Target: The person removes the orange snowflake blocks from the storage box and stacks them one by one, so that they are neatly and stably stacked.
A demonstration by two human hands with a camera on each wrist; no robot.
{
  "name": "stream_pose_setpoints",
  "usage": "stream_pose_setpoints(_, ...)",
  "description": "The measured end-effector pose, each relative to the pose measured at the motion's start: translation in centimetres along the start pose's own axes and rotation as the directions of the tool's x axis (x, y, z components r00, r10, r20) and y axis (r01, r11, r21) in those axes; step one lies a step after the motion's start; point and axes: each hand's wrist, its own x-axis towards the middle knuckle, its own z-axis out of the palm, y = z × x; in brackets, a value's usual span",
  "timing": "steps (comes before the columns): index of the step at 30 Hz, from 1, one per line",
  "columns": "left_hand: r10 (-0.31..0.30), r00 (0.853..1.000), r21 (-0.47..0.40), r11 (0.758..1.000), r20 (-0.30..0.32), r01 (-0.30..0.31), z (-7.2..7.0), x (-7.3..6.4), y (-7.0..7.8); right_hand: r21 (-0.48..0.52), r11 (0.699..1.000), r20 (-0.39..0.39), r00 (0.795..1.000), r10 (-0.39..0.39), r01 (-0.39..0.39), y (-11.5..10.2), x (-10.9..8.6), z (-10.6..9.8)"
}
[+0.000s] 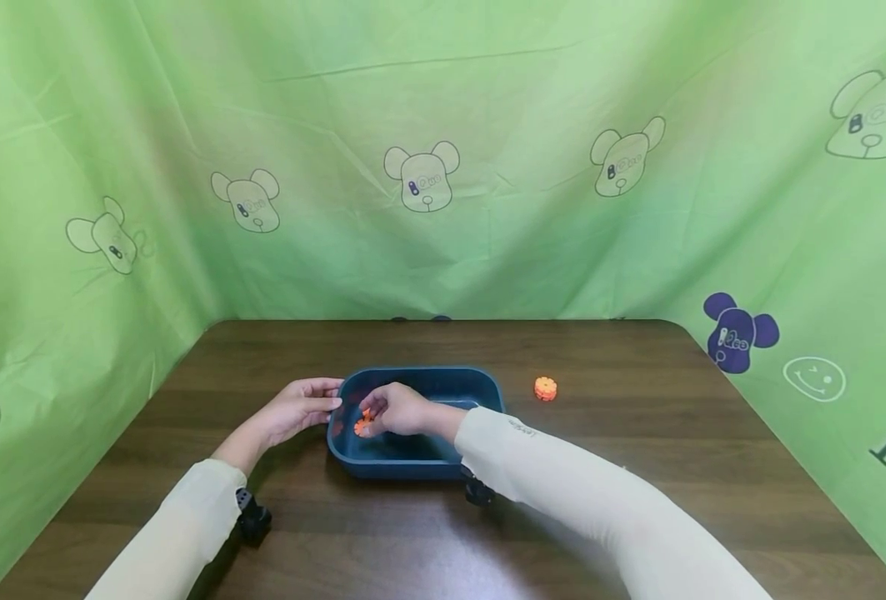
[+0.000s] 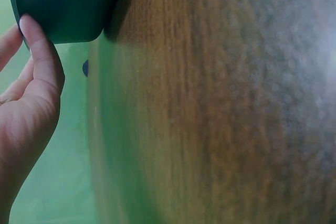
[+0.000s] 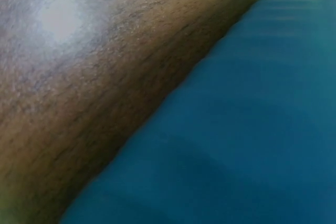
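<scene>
A dark blue rectangular tub stands on the table. At its left end my left hand holds the rim; in the left wrist view, fingertips lie right at the rim edge. My right hand reaches down inside the tub's left part. Between its thumb and fingers it pinches a small orange notched disc, with more orange showing just above, partly hidden by the fingers. The right wrist view shows the tub's blue outer wall, but the hand's fingers are out of that view.
To the right of the tub, a small orange notched piece like stacked discs lies on the brown wooden table. A green printed curtain hangs behind the table and along both sides. A dark device is strapped at each wrist.
</scene>
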Motion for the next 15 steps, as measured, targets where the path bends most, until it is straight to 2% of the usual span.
stream_pose_setpoints(5, -0.005, 1.000, 0.000, 1.000, -0.006, 0.005, 0.10, -0.10, 0.01, -0.031, 1.000, 0.032, 0.999, 0.006, -0.005, 0.16, 0.11, 0.19)
stream_pose_setpoints(15, -0.005, 1.000, 0.007, 1.000, 0.000, 0.005, 0.20, -0.17, -0.01, -0.120, 0.992, 0.042, 0.998, 0.037, -0.032, 0.42, 0.09, 0.24)
